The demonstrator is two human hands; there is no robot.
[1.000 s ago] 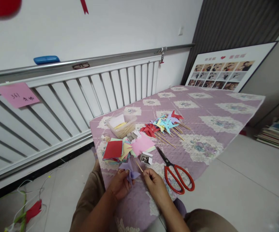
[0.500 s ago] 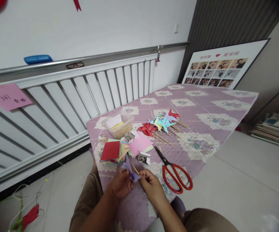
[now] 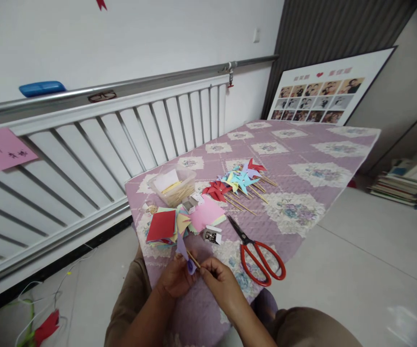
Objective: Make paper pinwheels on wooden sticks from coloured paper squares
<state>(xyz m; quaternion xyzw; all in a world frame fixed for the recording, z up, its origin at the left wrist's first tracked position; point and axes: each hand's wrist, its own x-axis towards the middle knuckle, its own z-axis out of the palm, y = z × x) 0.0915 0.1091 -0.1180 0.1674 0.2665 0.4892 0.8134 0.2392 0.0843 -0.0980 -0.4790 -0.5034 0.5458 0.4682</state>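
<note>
My left hand (image 3: 175, 277) is closed on a purple paper pinwheel (image 3: 182, 246), its folded blades sticking up and to the right of the fingers. In my right hand (image 3: 217, 279), thumb and fingers pinch a thin wooden stick (image 3: 194, 259), which slants up and left against the pinwheel. Whether the two are joined cannot be made out. Just beyond the hands is a small open box of metal fasteners (image 3: 211, 236). Red-handled scissors (image 3: 262, 262) lie to the right of my right hand, blades pointing away.
Stacks of coloured paper squares, red (image 3: 161, 225) and pink (image 3: 206, 213) on top, lie beyond my hands. A clear plastic box (image 3: 157, 189) holds wooden sticks. Finished pinwheels (image 3: 242, 180) are piled farther back. A white radiator (image 3: 150, 130) borders the table's left side.
My right hand has brought the stick leftward, so it now lies against the pinwheel. The pinwheel has turned a little in my left hand. The whole view has shifted slightly.
</note>
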